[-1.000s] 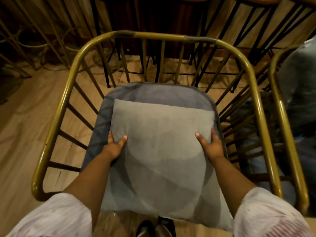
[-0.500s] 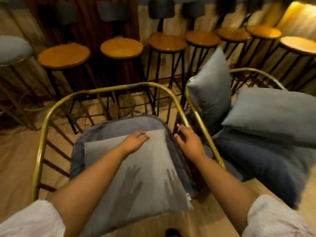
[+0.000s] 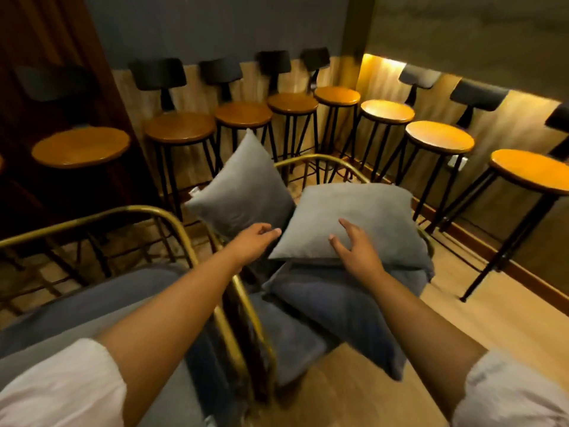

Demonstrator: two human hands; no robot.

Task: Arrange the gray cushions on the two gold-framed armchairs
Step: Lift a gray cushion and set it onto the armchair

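Two bare hands, left hand (image 3: 257, 241) and right hand (image 3: 354, 251), fingers spread and clamped on nothing, at the flat gray cushion (image 3: 348, 220) atop the right armchair (image 3: 308, 161) seat's front edge, beside the propped cushion (image 3: 243, 192); possibly toppling that one if bumped.

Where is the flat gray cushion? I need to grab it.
Centre-right of the head view, the flat gray cushion lies atop the dark cushion on the right armchair.
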